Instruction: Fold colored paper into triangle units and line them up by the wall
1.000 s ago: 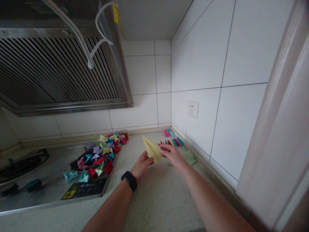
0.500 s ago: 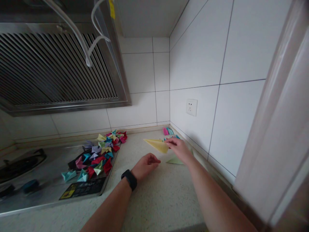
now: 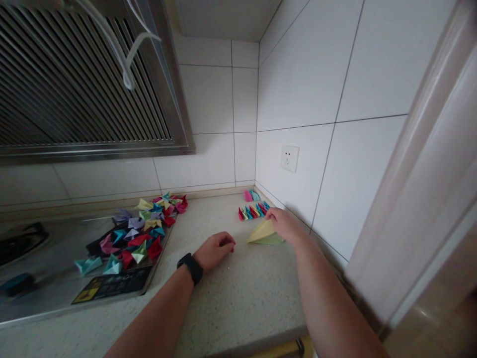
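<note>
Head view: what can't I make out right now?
All in the head view:
Green paper: partly hidden behind the yellow paper and right hand; whether the papers touch is unclear.
Stove: cut off by the left edge.
Black label: print too small and blurred.
Hood: cut off at top and left.

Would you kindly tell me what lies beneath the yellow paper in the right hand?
Part of a pale green paper shows below the yellow paper in the right hand; the rest is covered, and whether they touch is unclear.

You can read no words here; the black-and-yellow label (image 3: 118,285) on your stove (image 3: 46,296) is too small.
</note>
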Available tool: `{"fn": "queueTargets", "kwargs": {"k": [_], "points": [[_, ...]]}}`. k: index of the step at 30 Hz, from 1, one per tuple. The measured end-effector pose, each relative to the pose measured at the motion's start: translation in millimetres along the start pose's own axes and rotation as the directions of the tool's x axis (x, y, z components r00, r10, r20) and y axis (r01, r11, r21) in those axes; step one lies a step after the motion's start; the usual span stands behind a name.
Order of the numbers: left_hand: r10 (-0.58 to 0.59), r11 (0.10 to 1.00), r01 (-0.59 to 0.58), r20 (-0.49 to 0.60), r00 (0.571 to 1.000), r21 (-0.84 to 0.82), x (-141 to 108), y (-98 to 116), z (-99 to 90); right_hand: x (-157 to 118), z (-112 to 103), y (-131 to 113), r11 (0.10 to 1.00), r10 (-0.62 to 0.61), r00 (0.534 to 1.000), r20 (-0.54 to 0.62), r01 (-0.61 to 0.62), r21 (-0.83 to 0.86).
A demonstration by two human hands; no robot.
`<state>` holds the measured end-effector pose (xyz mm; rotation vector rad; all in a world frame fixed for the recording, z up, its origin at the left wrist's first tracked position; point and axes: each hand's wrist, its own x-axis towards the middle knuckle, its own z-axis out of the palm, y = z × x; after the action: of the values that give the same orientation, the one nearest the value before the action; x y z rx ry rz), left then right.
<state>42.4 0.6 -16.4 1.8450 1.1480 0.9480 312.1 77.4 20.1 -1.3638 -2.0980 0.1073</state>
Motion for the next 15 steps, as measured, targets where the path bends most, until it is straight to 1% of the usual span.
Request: {"fn": "queueTargets", "kwargs": {"k": [2,4,9,15], "points": [[-0.001,1.000,0.001,0.010,1.000,0.012,-0.7,0.9,-0.2,-0.5,1.1,1.4,0.999,0.026,0.999,0.041,-0.025,-0.023],[-0.002,1.000,0.002,0.014,1.000,0.020,-0.9,1.3,-0.4,-0.6,1.0,2.3,0.998,0.048,0.997,0.058,-0.046,-0.039],[-0.007,1.000,0.007,0.025,1.000,-0.023,-0.5,-0.1,-0.6,-0.1,-2.9,3.2,0.997,0.047,0.999,0.025,-0.045,-0.058],[-0.020,1.000,0.021,0.049,0.999,-0.010,-1.5,1.0,0.5,0.0,-4.2,9.8,0.989,0.100,0.995,0.019,-0.098,-0.111]]}}
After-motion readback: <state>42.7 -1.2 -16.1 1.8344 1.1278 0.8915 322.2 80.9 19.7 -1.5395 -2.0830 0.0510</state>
